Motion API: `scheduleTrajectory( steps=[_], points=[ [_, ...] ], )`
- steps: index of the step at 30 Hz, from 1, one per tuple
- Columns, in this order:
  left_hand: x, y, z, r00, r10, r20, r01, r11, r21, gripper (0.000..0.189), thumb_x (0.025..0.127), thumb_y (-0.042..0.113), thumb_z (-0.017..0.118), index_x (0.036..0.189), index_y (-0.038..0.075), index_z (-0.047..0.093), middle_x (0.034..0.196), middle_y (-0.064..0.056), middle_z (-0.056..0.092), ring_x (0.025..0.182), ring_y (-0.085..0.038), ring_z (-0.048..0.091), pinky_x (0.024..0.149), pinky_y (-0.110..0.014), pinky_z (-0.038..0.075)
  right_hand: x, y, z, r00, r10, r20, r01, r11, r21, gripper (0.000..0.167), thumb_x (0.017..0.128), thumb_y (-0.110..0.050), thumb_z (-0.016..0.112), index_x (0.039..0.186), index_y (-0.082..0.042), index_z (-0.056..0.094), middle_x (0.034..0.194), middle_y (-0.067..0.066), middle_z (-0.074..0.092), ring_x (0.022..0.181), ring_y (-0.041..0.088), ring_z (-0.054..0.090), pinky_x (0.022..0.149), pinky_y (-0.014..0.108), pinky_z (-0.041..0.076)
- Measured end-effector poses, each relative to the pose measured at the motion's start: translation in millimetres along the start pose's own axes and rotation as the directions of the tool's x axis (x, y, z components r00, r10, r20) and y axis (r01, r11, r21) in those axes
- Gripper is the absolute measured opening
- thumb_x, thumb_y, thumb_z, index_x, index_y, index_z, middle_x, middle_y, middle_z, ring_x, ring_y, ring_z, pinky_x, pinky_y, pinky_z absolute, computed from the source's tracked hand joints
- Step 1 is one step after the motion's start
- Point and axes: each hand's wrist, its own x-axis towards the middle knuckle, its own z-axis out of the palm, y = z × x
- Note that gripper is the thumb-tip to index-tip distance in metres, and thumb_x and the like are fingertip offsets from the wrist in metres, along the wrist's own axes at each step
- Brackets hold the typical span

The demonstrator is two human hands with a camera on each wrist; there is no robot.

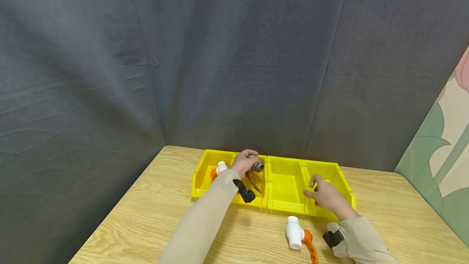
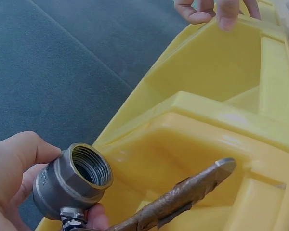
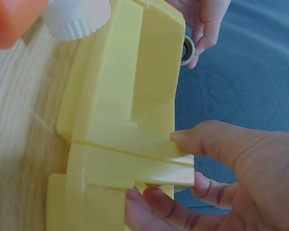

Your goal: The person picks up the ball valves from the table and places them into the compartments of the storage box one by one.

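My left hand grips a metal ball valve by its body, over the second yellow bin from the left. The valve's threaded opening faces outward, and its lever, wrapped in torn brown covering, slants down toward the bin. At the wall between the third and fourth bins is my right hand. In the right wrist view its thumb lies on one side of the paired yellow bin rims and its fingers on the other, pinching them.
A white plastic valve with an orange handle lies on the wooden table in front of the bins. Another white-and-orange valve sits in the leftmost bin. A dark curtain hangs behind the table.
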Motion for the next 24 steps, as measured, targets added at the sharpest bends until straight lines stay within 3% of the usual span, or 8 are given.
scheduleTrajectory(
  steps=[16,24],
  points=[
    [-0.6,-6.4,3.6,1.000,0.022,-0.006,-0.022,0.999,-0.030,0.035,0.086,0.010,0.065,0.120,0.013,0.060,0.106,-0.016,0.059,0.056,-0.018,0.041,0.051,-0.028,0.037,-0.6,0,0,1.000,-0.004,-0.003,0.004,1.000,0.003,0.032,0.090,-0.018,0.067,0.099,-0.004,0.041,0.067,0.006,0.049,0.057,0.017,0.048,0.054,0.029,0.036],
    [1.3,-11.3,4.7,1.000,0.011,-0.023,-0.012,1.000,-0.026,0.032,0.086,0.010,0.064,0.118,0.013,0.061,0.115,-0.017,0.058,0.071,-0.022,0.051,0.054,-0.030,0.042,-0.8,-2,-1,1.000,0.002,0.003,-0.002,1.000,-0.003,0.032,0.091,-0.019,0.067,0.100,-0.004,0.040,0.066,0.006,0.048,0.056,0.018,0.047,0.054,0.028,0.035]
  ],
)
